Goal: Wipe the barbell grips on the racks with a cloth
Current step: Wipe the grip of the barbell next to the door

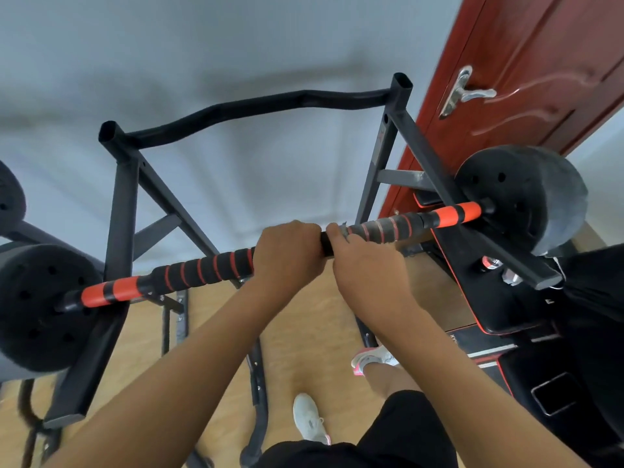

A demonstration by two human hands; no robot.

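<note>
Nearest, at 6 o'clock, the wooden floor (304, 319) is being stood on in white shoes (309, 417), almost under the line of the bar, and that is where the hazard is being judged. Should the barbell (326, 244) be rolled or tugged off its rests by a hard sideways rub, its loaded ends could be dropped toward the feet. Just above centre, the bar is being gripped by both hands. The left hand (287, 251) is being wrapped fully round it, fingers curled tight over the top, at the inner end of the left foam grip (202, 268), which runs off toward 9 o'clock. The right hand (366, 265), just beside it, is being curled over the bar too, with its thumb at the inner end of the greyer, worn right grip (385, 228), which runs toward 2 o'clock. A small grey scrap (344, 227) is being shown at that thumb; whether it is the cloth cannot be told. Farther out, the bar is being carried by the black rack (118, 204), with weight plates (520, 197) at 8 and 3 o'clock. Beyond, at 1 o'clock, a red door (523, 62) is being seen.
</note>
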